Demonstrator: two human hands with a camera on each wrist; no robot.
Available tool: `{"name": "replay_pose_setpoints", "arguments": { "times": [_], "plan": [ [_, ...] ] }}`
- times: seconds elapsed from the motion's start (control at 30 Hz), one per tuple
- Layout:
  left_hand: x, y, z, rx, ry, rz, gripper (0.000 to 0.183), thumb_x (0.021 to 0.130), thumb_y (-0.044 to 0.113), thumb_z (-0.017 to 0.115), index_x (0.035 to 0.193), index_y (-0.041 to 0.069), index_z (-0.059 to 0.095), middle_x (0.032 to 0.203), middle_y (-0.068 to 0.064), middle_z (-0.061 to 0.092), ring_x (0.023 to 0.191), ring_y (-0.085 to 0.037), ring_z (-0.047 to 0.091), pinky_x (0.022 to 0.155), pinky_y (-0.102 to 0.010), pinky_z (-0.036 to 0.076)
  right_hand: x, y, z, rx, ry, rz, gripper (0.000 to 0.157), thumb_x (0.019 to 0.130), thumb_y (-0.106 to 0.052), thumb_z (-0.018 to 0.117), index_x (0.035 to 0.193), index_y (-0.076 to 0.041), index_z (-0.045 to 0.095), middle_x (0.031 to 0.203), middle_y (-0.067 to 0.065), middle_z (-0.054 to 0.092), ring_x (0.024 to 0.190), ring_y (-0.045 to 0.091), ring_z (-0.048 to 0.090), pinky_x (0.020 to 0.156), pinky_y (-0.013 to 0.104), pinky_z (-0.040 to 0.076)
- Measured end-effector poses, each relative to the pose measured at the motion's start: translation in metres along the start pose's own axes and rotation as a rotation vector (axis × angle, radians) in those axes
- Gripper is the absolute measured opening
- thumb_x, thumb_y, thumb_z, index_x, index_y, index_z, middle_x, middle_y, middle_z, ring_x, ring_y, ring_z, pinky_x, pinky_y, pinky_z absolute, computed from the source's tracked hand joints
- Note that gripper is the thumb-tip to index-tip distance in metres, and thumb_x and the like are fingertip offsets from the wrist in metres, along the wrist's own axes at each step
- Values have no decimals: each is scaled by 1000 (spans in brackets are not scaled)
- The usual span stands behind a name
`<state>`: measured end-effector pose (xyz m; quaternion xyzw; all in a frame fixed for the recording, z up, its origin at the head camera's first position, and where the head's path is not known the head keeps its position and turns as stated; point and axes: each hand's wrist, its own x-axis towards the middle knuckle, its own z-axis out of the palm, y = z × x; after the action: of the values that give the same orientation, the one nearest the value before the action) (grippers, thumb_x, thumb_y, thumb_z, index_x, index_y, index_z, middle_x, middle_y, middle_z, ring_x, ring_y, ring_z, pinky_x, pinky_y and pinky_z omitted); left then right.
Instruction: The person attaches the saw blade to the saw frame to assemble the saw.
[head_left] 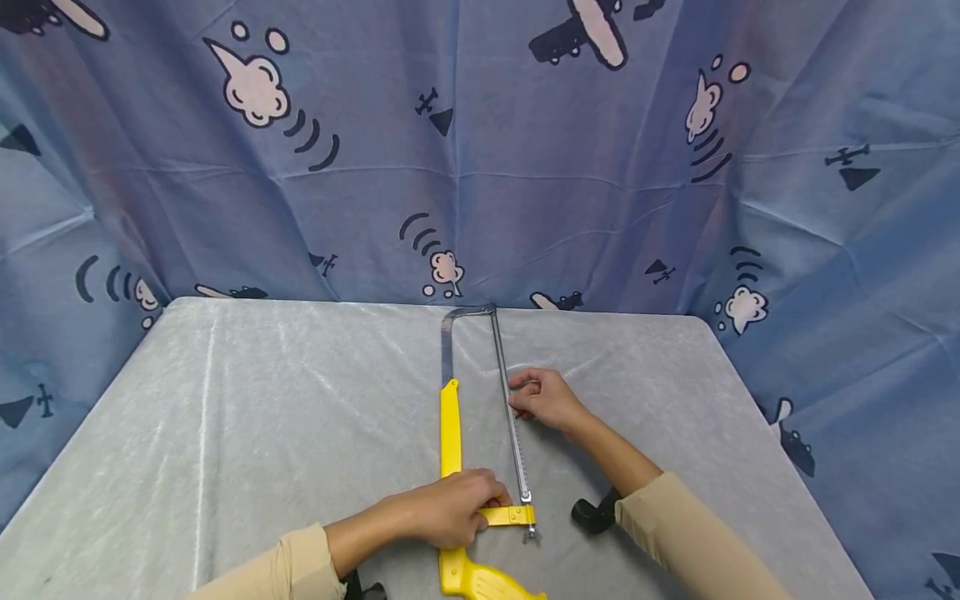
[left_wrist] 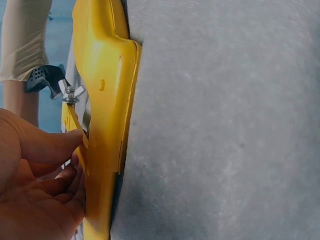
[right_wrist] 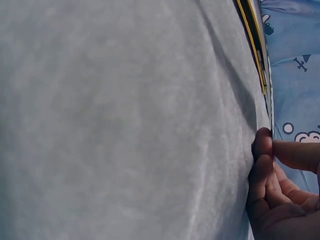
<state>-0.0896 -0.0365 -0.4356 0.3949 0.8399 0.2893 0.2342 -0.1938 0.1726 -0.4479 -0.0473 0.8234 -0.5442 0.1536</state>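
A hacksaw with a yellow handle lies on the table, its grip toward me and its grey metal bow toward the curtain. My left hand pinches the yellow crosspiece near the handle, thumb on one side and fingers on the other. Just past those fingertips a silver wing nut sits at the end of the crosspiece. Along the right side of the frame runs the thin blade, attached at both ends. Partway up it, my right hand pinches the blade between thumb and curled fingers.
Grey plush cloth covers the table. A blue patterned curtain hangs behind and along both sides. Black camera mounts show below the wrists, the right one close over the cloth.
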Motion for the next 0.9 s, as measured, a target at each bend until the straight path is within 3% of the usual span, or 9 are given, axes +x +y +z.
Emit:
{"name": "replay_pose_setpoints", "arguments": {
  "times": [0.2,0.47,0.9],
  "plan": [
    [0,0,0,12,7,12,31,87,-7,62,111,12,69,92,12,54,86,-5,51,81,-16,42,0,0,0,-26,-2,-10,27,88,4,65,113,13,58,76,13,68,63,13,59,60,25,48],
    [0,0,0,17,1,7,32,87,-6,63,112,13,69,94,12,54,86,-4,51,82,-16,42,2,-1,-1,-27,-33,-25,27,87,9,61,112,19,55,78,26,66,63,16,60,59,29,48],
    [-1,5,-1,40,-6,19,31,87,-7,63,111,12,66,95,11,54,85,-4,50,80,-16,42,-1,-1,-1,-43,-19,1,24,86,5,63,109,10,58,72,9,67,62,13,59,58,26,46]
  ]
}}
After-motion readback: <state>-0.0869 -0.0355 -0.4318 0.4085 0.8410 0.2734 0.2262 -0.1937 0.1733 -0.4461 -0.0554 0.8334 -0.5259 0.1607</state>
